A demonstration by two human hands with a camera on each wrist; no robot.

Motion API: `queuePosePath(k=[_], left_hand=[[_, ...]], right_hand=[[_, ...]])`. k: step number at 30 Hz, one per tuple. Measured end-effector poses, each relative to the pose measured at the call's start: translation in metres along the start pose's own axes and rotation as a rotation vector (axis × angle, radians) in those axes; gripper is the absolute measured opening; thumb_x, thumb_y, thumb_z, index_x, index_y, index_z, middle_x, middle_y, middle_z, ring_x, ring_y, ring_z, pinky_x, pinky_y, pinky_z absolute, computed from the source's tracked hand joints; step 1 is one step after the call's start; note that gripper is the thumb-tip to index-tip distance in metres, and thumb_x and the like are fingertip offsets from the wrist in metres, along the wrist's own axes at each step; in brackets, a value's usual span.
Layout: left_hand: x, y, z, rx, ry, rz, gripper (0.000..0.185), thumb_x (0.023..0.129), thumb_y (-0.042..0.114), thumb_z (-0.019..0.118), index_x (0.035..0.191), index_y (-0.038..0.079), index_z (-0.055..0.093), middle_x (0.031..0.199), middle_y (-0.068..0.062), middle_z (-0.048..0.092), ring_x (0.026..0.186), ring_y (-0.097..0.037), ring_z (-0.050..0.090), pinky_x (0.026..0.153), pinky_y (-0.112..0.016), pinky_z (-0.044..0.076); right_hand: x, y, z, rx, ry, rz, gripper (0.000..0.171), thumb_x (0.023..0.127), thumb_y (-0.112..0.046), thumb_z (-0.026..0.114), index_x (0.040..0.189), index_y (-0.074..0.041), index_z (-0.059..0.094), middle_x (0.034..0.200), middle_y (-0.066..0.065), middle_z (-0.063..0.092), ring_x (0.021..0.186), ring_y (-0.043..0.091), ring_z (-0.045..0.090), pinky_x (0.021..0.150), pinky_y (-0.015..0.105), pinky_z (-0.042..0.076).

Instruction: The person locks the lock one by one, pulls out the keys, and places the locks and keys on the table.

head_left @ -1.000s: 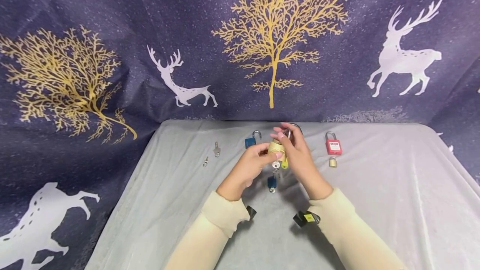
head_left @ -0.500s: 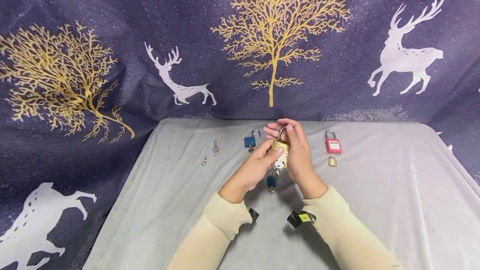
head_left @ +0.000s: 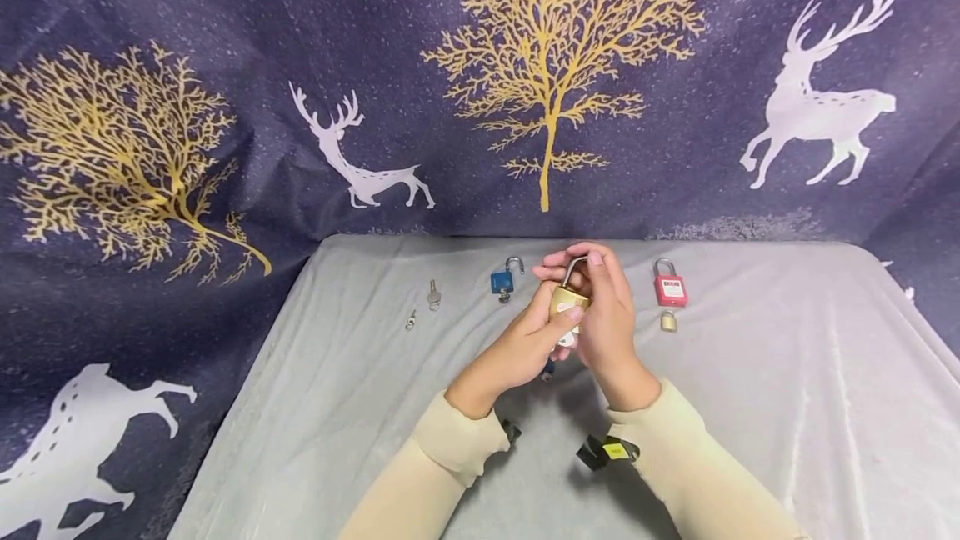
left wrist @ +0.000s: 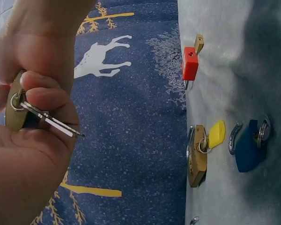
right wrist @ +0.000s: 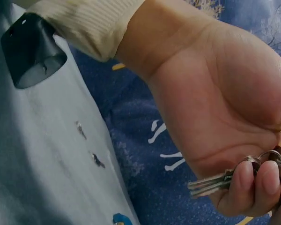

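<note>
1. Both hands are meeting above the grey table [head_left: 750,373], lifting the brass padlock [head_left: 567,300] clear of the cloth.
2. The left hand [head_left: 517,352] is curling its fingers round the padlock's body, thumb pressing the front.
3. The right hand [head_left: 609,323] is wrapping the padlock from the other side, fingertips pinching its shackle.
4. Spare keys [right wrist: 215,182] are dangling on a ring beneath the padlock.
5. Left of the padlock a blue padlock [head_left: 502,280] is lying; right of it, a red padlock [head_left: 670,290].

Curled fingers [left wrist: 44,96] pinch keys [left wrist: 49,119] hanging from a brass padlock [left wrist: 14,105], other padlocks [left wrist: 196,161] lying beyond.
</note>
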State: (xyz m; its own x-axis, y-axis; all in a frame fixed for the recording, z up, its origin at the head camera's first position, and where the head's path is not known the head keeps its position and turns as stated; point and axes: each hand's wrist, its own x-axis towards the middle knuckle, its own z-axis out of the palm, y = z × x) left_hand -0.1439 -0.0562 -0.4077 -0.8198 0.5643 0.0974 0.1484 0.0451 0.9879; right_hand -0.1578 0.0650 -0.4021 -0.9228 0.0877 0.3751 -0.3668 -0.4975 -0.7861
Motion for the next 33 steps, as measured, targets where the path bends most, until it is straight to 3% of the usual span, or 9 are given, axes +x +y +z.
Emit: queuePosePath(k=[6, 12, 17, 24, 33], left_hand=[[-0.002, 0.004, 0.004, 0.054, 0.05, -0.01, 0.036, 0.11, 0.026, 0.039, 0.142, 0.009, 0.037, 0.082, -0.004, 0.051, 0.061, -0.009, 0.047, 0.056, -0.02, 0.043], [-0.003, 0.002, 0.008, 0.081, 0.135, 0.018, 0.037, 0.11, 0.031, 0.042, 0.14, 0.009, 0.042, 0.078, -0.004, 0.051, 0.056, -0.009, 0.047, 0.051, -0.026, 0.044], [-0.003, 0.002, 0.011, 0.051, 0.195, 0.009, 0.033, 0.108, 0.03, 0.045, 0.132, 0.007, 0.047, 0.077, -0.004, 0.052, 0.054, -0.009, 0.047, 0.05, -0.02, 0.042], [-0.002, 0.002, 0.013, 0.026, 0.249, 0.029, 0.025, 0.107, 0.024, 0.048, 0.115, 0.001, 0.051, 0.072, -0.004, 0.049, 0.05, -0.008, 0.045, 0.045, -0.019, 0.039], [-0.001, -0.001, 0.012, 0.013, 0.27, 0.008, 0.024, 0.106, 0.022, 0.05, 0.112, -0.001, 0.052, 0.071, -0.003, 0.05, 0.051, -0.009, 0.046, 0.045, -0.019, 0.039]], right_hand=[[-0.003, -0.006, 0.005, 0.027, 0.055, 0.014, 0.027, 0.111, -0.018, 0.032, 0.106, -0.008, 0.056, 0.093, 0.007, 0.07, 0.079, 0.017, 0.072, 0.079, 0.03, 0.059], [-0.004, -0.008, 0.01, 0.031, 0.105, 0.056, 0.025, 0.109, -0.011, 0.032, 0.102, -0.009, 0.056, 0.089, 0.006, 0.069, 0.078, 0.018, 0.071, 0.081, 0.031, 0.059], [-0.005, -0.007, 0.013, 0.029, 0.133, 0.084, 0.027, 0.109, -0.01, 0.031, 0.099, -0.01, 0.056, 0.087, 0.005, 0.07, 0.079, 0.018, 0.07, 0.083, 0.031, 0.059], [-0.009, -0.004, 0.017, 0.065, 0.164, 0.083, 0.027, 0.109, -0.01, 0.03, 0.1, -0.01, 0.056, 0.089, 0.007, 0.072, 0.083, 0.02, 0.073, 0.087, 0.033, 0.058], [-0.011, 0.004, 0.017, 0.101, 0.181, 0.085, 0.028, 0.11, -0.015, 0.029, 0.1, -0.011, 0.055, 0.091, 0.008, 0.074, 0.086, 0.022, 0.074, 0.087, 0.032, 0.058]])
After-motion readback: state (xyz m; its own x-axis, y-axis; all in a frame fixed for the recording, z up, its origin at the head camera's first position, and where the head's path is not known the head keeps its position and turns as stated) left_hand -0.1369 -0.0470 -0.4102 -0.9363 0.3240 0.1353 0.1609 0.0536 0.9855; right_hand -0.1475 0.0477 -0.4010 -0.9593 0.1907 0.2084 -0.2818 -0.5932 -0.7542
